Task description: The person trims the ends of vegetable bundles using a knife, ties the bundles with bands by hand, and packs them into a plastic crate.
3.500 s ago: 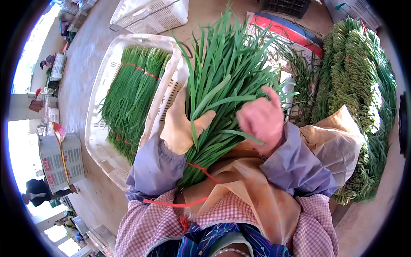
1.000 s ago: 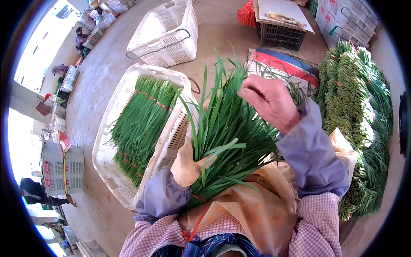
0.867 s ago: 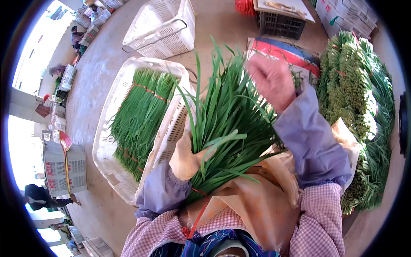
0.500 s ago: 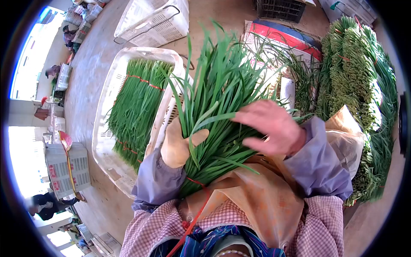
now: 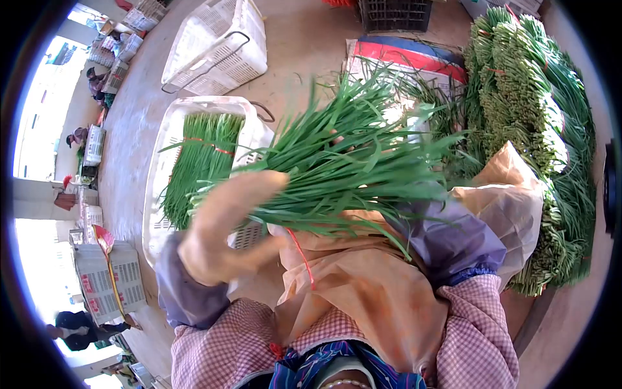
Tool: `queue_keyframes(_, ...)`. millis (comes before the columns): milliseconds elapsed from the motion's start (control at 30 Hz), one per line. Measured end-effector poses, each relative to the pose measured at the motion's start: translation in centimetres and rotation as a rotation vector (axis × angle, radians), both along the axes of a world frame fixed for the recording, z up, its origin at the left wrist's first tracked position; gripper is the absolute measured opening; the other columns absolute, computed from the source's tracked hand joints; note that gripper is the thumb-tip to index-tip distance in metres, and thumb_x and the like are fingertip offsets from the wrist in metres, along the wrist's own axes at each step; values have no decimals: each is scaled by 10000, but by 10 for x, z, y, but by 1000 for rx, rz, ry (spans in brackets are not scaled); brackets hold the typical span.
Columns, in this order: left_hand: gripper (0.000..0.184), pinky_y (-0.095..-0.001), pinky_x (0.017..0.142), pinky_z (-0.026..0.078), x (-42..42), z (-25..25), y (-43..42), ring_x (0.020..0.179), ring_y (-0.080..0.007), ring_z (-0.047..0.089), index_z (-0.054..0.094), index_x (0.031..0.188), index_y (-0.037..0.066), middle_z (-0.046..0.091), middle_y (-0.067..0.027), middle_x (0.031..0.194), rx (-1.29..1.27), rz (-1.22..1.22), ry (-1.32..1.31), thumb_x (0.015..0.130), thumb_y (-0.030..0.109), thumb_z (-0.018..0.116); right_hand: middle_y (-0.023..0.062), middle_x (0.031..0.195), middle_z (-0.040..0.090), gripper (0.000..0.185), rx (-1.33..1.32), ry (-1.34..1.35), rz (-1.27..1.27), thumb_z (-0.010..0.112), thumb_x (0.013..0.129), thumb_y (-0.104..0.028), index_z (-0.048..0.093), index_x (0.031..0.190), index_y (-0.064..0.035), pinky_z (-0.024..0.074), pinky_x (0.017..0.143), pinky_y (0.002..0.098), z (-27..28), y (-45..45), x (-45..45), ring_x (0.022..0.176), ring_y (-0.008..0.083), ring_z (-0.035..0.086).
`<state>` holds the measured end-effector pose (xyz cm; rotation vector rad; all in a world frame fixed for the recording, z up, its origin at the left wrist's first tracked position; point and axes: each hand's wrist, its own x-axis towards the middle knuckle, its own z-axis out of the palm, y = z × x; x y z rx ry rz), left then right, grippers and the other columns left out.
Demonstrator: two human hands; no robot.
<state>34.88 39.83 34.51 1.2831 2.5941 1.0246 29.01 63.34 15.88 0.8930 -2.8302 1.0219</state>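
Observation:
A large loose bunch of garlic chives (image 5: 350, 168) lies crosswise in front of me, stems to the left and leaf tips to the right. My right hand (image 5: 335, 137) is mostly hidden under the bunch and supports it; only a bit of finger shows among the leaves. My left hand (image 5: 223, 227), in a tan glove, is blurred at the stem end, thumb and fingers spread apart. A red tie (image 5: 301, 259) hangs over my brown apron (image 5: 369, 279). Left of the bunch, tied chives (image 5: 204, 162) lie in a white plastic crate (image 5: 155, 194).
Another white crate (image 5: 217, 52) stands behind, near a black crate (image 5: 395, 14). Tall stacked chive bundles (image 5: 525, 97) line the right side beside brown paper (image 5: 508, 181). Loose leaves lie on a red-and-blue sack (image 5: 414, 58). Other people work along the far left.
The bunch has swung from upright to lying crosswise. My left hand has come off its middle and moved left and down; my right hand has gone beneath the leaves.

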Motion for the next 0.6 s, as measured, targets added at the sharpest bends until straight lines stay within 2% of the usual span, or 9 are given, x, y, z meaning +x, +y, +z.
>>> queue_keyframes(33, 541, -376, 891, 520, -3, 9, -8, 1031, -298, 667, 615, 1222, -21, 678, -166, 1125, -41, 128, 27, 710, 27, 782, 171, 1092, 573, 637, -6, -3, 2, 709, 771, -161, 441, 1338, -49, 524, 761, 390, 2, 2, 0, 895, 284, 623)
queue_keyframes(67, 468, -321, 758, 547, -4, 9, -21, 871, -240, 696, 643, 1145, -32, 707, -133, 989, -19, 225, 81, 700, 19, 782, 167, 1084, 577, 620, -8, -3, 12, 705, 776, -154, 449, 1331, -48, 523, 758, 384, 1, 1, 1, 889, 278, 622)
queue_keyframes(100, 386, -287, 684, 532, -1, 12, -39, 776, -187, 681, 668, 1072, -24, 712, -109, 885, 43, 234, 30, 705, 36, 775, 164, 1077, 580, 604, -12, 1, 17, 701, 780, -147, 456, 1323, -47, 522, 755, 379, 1, 0, 1, 882, 272, 622)
queue_keyframes(200, 336, -268, 629, 508, 0, 20, -87, 737, -163, 672, 680, 1014, -9, 713, -91, 842, 142, 68, -108, 709, 91, 778, 154, 1054, 591, 554, -34, -5, 28, 689, 794, -126, 480, 1300, -43, 520, 746, 362, -5, -2, 3, 862, 254, 621)
queue_keyframes(233, 383, -323, 668, 520, 9, 27, -85, 791, -231, 684, 684, 976, -15, 706, -120, 877, -185, 341, -176, 712, 233, 810, 150, 1046, 595, 538, -35, -6, 33, 685, 798, -119, 487, 1293, -42, 519, 743, 356, -7, -2, 2, 855, 248, 621)
queue_keyframes(333, 596, -402, 817, 501, -11, -12, -78, 939, -314, 658, 661, 1057, -36, 681, -171, 1016, -464, 310, 223, 660, 368, 845, 140, 1024, 605, 489, -58, 4, 43, 672, 812, -98, 511, 1270, -39, 517, 734, 340, -9, -4, 1, 835, 229, 620)
queue_keyframes(433, 847, -454, 957, 421, -27, -29, -58, 1091, -363, 585, 579, 1210, -59, 624, -218, 1147, -634, 133, 284, 596, 455, 854, 130, 1001, 616, 442, -81, 0, 44, 660, 825, -77, 534, 1247, -35, 515, 725, 323, -18, 1, 1, 815, 211, 619)
queue_keyframes(533, 1024, -452, 1003, 390, -36, -30, -27, 1158, -355, 553, 454, 1345, -62, 598, -233, 1187, -720, 115, 26, 566, 465, 860, 120, 978, 626, 396, -84, -1, 27, 648, 839, -56, 557, 1224, -32, 513, 716, 306, -28, 23, 4, 795, 193, 619)
queue_keyframes(600, 1102, -447, 1011, 391, -31, -47, -22, 1160, -358, 553, 376, 1395, -54, 572, -229, 1219, -611, 118, 75, 542, 435, 875, 113, 963, 633, 367, -85, 9, -13, 640, 848, -42, 573, 1209, -30, 512, 710, 295, -41, 57, 5, 781, 181, 618)
